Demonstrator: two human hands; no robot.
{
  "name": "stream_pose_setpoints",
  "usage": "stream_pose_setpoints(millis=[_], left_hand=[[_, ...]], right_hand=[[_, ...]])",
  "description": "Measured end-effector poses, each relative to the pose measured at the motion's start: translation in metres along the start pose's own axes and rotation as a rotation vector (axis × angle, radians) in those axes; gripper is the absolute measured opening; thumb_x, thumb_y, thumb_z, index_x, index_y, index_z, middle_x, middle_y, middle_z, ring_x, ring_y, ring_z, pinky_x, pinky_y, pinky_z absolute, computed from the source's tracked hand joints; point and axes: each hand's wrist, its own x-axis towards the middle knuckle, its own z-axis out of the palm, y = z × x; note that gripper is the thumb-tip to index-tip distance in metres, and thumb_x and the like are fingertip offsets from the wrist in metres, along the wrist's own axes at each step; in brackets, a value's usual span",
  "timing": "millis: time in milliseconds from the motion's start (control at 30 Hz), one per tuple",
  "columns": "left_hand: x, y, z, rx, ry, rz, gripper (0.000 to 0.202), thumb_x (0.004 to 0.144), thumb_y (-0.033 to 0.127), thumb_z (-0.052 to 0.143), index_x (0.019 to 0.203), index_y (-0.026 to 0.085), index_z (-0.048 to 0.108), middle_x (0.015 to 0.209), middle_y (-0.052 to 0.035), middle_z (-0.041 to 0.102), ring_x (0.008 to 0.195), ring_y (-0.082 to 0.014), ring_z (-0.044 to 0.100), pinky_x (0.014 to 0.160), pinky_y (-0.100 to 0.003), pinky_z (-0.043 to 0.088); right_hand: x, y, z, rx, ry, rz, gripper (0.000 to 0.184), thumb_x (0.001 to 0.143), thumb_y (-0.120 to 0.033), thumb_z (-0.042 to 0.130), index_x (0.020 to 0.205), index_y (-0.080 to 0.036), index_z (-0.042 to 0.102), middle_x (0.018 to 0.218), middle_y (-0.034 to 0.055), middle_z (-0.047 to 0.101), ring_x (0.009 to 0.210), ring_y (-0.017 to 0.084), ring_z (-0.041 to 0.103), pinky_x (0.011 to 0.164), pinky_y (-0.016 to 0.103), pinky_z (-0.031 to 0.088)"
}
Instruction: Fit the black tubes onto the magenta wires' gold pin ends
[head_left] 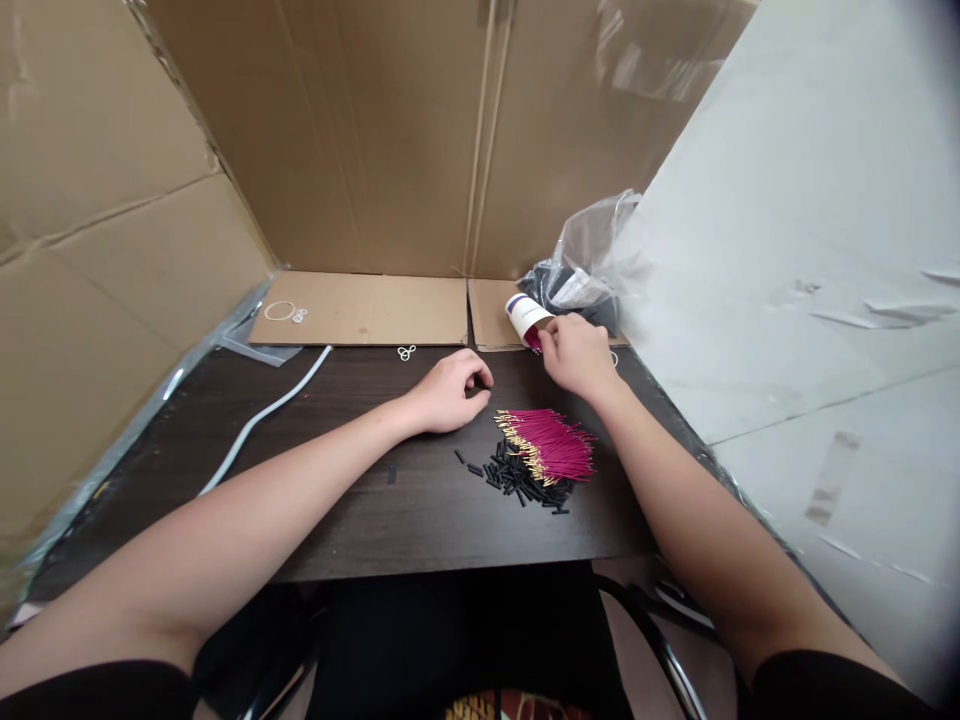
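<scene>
My right hand (pixel 581 357) is at the mouth of a white paper cup (pixel 525 313), which lies tilted on its side. Its fingers are pinched together at the opening, where magenta wires (pixel 533 338) show inside; what they hold is hidden. My left hand (pixel 450 390) rests on the dark table, fingers loosely curled, the thumb apart from them, nothing held. Between my forearms lies a heap of magenta wires with gold-coloured ends (pixel 551 445). Many short black tubes (pixel 517 478) are scattered under and in front of the heap.
Behind the hands, a flat cardboard strip (pixel 375 308) carries white rings (pixel 280 311). More white rings (pixel 406 353) lie on the table (pixel 337 520). A pale blue tube (pixel 262 415) curves at left. A clear plastic bag (pixel 581 270) with dark contents stands behind the cup. Cardboard walls (pixel 360 130) enclose the back and left.
</scene>
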Motion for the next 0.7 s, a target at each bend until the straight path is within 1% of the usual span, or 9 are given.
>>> stream_pose_setpoints(millis=[67,100,167,267,333,400,467,600,700], left_hand=[[0.0,0.0,0.0,0.003,-0.004,0.003,0.006,0.09,0.017,0.072,0.095,0.019,0.074,0.109,-0.007,0.067,0.087,-0.0187,0.062,0.086,-0.038,0.058],[0.0,-0.001,0.0,0.004,-0.005,0.003,0.006,0.09,0.017,0.072,0.095,0.019,0.074,0.109,-0.0071,0.068,0.087,-0.0188,0.062,0.086,-0.039,0.058],[0.0,0.0,-0.001,0.005,-0.006,0.001,0.007,0.09,0.018,0.073,0.096,0.019,0.074,0.109,-0.0074,0.068,0.087,-0.0188,0.062,0.085,-0.039,0.058],[0.0,0.001,-0.001,0.007,-0.004,0.0,0.007,0.09,0.018,0.072,0.096,0.018,0.074,0.109,-0.0077,0.068,0.086,-0.0185,0.062,0.084,-0.038,0.057],[0.0,0.002,-0.002,0.011,-0.004,0.004,0.006,0.09,0.018,0.072,0.096,0.018,0.074,0.109,-0.0077,0.068,0.086,-0.0183,0.062,0.084,-0.038,0.057],[0.0,0.002,-0.002,0.011,-0.008,0.0,0.006,0.09,0.018,0.072,0.096,0.018,0.074,0.109,-0.0078,0.068,0.086,-0.0185,0.062,0.084,-0.038,0.057],[0.0,0.003,-0.003,0.009,-0.015,-0.008,0.006,0.091,0.019,0.072,0.097,0.019,0.074,0.11,-0.008,0.069,0.087,-0.0188,0.062,0.084,-0.038,0.057],[0.0,0.002,-0.003,0.022,-0.018,0.002,0.006,0.091,0.019,0.072,0.097,0.019,0.075,0.109,-0.008,0.069,0.087,-0.0191,0.063,0.085,-0.039,0.057],[0.0,0.001,-0.003,0.027,-0.013,0.016,0.006,0.091,0.02,0.072,0.096,0.019,0.075,0.109,-0.0077,0.069,0.087,-0.0192,0.062,0.086,-0.039,0.057]], right_hand=[[-0.002,0.014,-0.002,0.092,-0.011,0.007,0.023,0.106,-0.031,0.056,0.112,-0.016,0.072,0.116,0.0212,0.076,0.105,0.036,0.069,0.092,0.048,0.049],[-0.003,0.021,-0.003,0.112,-0.023,0.021,0.021,0.102,-0.03,0.06,0.112,-0.016,0.072,0.115,0.0201,0.076,0.103,0.035,0.069,0.092,0.047,0.051],[-0.005,0.032,-0.005,0.139,-0.074,0.052,0.023,0.097,-0.036,0.069,0.109,-0.017,0.073,0.106,0.0162,0.078,0.098,0.033,0.07,0.088,0.045,0.053],[-0.006,0.039,-0.007,0.195,-0.19,0.064,0.02,0.095,-0.039,0.075,0.096,-0.019,0.074,0.092,0.0103,0.078,0.083,0.027,0.069,0.078,0.04,0.05],[-0.006,0.038,-0.007,0.234,-0.228,0.046,0.016,0.098,-0.034,0.072,0.09,-0.02,0.074,0.085,0.0081,0.078,0.075,0.024,0.067,0.074,0.038,0.047],[-0.005,0.034,-0.006,0.247,-0.217,0.015,0.016,0.1,-0.028,0.068,0.087,-0.02,0.074,0.081,0.0075,0.077,0.074,0.023,0.067,0.073,0.038,0.045],[-0.004,0.03,-0.005,0.244,-0.193,-0.009,0.019,0.102,-0.026,0.065,0.087,-0.02,0.076,0.081,0.0081,0.078,0.074,0.024,0.067,0.074,0.038,0.044],[-0.002,0.026,-0.001,0.278,-0.137,-0.013,0.023,0.105,-0.032,0.066,0.095,-0.019,0.083,0.092,0.0109,0.082,0.08,0.025,0.07,0.077,0.038,0.046],[-0.002,0.027,-0.001,0.296,-0.121,-0.007,0.026,0.104,-0.038,0.069,0.093,-0.019,0.083,0.092,0.0119,0.083,0.082,0.026,0.071,0.079,0.039,0.047]])
